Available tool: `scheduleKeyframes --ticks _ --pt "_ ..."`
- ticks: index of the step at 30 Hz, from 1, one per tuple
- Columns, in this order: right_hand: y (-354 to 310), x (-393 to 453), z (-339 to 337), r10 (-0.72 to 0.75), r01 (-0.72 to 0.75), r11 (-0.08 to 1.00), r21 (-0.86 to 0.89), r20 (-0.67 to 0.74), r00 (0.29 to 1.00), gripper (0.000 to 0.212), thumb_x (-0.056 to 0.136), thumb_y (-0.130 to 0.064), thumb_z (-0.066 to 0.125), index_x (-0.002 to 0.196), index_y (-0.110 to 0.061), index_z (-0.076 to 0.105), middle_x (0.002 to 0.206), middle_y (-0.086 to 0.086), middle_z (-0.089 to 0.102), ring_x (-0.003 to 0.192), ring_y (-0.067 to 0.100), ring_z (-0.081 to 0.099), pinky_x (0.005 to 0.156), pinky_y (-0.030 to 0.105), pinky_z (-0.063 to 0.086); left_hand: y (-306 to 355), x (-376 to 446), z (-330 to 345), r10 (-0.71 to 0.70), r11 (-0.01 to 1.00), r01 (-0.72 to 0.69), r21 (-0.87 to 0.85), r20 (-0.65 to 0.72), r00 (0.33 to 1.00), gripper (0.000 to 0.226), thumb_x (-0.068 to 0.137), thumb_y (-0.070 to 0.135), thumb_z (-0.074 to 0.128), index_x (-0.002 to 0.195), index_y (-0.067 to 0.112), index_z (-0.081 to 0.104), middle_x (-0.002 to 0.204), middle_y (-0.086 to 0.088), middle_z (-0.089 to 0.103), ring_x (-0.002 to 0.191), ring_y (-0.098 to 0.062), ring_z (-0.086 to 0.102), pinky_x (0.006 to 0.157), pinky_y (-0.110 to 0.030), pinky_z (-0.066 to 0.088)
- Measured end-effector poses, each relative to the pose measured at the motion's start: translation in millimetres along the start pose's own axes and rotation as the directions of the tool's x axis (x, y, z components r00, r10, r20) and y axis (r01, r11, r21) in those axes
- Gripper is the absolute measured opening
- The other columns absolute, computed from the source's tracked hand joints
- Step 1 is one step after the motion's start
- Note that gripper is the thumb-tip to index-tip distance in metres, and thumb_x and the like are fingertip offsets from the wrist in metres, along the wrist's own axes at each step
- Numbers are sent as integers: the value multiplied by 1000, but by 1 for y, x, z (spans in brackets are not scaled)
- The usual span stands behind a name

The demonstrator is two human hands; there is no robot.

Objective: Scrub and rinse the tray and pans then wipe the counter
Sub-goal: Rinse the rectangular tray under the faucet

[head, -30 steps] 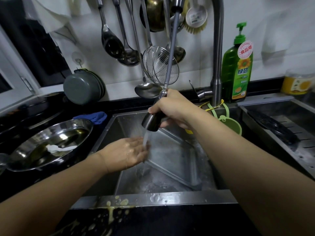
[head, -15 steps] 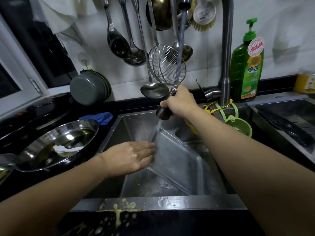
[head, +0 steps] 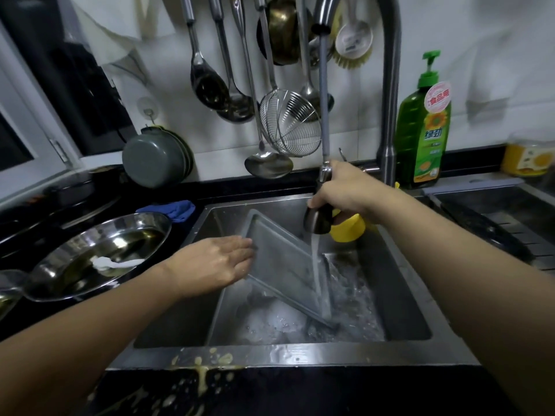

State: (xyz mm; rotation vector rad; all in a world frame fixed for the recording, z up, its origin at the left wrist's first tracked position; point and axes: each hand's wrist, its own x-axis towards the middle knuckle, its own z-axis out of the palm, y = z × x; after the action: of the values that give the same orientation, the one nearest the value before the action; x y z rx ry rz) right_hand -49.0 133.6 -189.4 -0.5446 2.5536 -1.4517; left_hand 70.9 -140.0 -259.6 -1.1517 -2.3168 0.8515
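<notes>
A rectangular metal tray [head: 282,265] leans tilted inside the steel sink [head: 300,346]. My left hand [head: 210,265] lies with straight fingers against the tray's left edge, propping it. My right hand [head: 345,190] grips the pull-out spray head [head: 318,219] above the tray's right side. Water streams from it onto the tray's lower right part. A round steel pan [head: 99,253] with a white utensil in it sits on the dark counter to the left. Yellowish spills [head: 204,367] mark the sink's front rim and the counter in front.
A green dish-soap bottle [head: 423,130] stands behind the tap [head: 389,100]. Ladles and a wire skimmer [head: 288,124] hang on the wall. A blue cloth [head: 171,210] lies at the sink's back left. A yellow item [head: 348,231] sits under my right hand. A drain rack [head: 495,223] is at right.
My right hand carried the spray head from the tray's left edge to its right side. My left hand stayed at the left edge. The camera shifted.
</notes>
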Motion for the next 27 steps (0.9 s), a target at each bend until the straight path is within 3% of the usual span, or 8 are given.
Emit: scheduleKeyframes --ticks 4,9,13,15,17,21,25,27 --pt "-5 4 11 -83 78 994 70 60 995 31 83 -7 76 104 -17 56 91 6 67 84 24 68 72 42 62 -6 10 -19 -103 979 124 -160 133 986 21 94 14 51 103 18 70 108 -4 73 112 -23 68 92 -38 59" --pt "7 40 -22 -142 233 853 -467 223 964 36 84 2 65 116 -14 60 104 6 67 100 24 63 83 36 54 -47 28 -46 -381 689 520 -505 358 852 16 87 14 69 96 24 61 94 12 62 92 -13 62 80 -33 49" --pt "31 68 -43 -242 287 355 -890 209 948 52 92 -14 56 143 -21 47 138 12 54 128 32 49 102 44 47 -81 37 -59 -481 376 701 -606 520 706 22 80 12 79 91 27 67 88 9 70 86 -9 66 80 -30 54" --pt "38 78 -43 -203 326 29 -945 313 928 53 98 -23 52 149 -18 42 157 10 37 147 31 27 116 45 30 -93 39 -61 -453 202 714 -671 582 675 21 79 13 81 88 27 68 88 4 74 88 -19 71 85 -41 58" --pt "43 88 -44 -134 306 -125 -944 322 937 53 100 -30 47 151 -17 41 163 11 26 152 33 14 123 48 17 -99 42 -60 -445 90 708 -700 608 657 21 80 10 81 88 26 70 90 -2 76 92 -25 73 90 -48 58" --pt "59 114 -59 -149 189 -123 -974 206 967 50 104 -40 34 148 -18 47 162 9 30 152 35 14 122 58 12 -100 50 -56 -416 -92 727 -680 690 593 14 87 2 77 97 9 71 99 -14 76 99 -32 74 95 -50 58" --pt "59 123 -66 -185 220 75 -973 204 961 48 106 -39 33 151 -26 41 164 -2 27 152 33 14 120 58 14 -88 60 -56 -501 -285 700 -655 725 473 11 90 5 75 97 1 68 100 -20 75 89 -31 72 92 -53 58" --pt "62 110 -73 -361 290 236 -928 193 912 47 103 -31 47 149 -22 44 159 4 35 147 36 27 118 53 23 -76 63 -54 -574 -318 706 -633 721 388 7 89 10 76 92 5 71 92 -14 78 84 -27 74 83 -45 61"
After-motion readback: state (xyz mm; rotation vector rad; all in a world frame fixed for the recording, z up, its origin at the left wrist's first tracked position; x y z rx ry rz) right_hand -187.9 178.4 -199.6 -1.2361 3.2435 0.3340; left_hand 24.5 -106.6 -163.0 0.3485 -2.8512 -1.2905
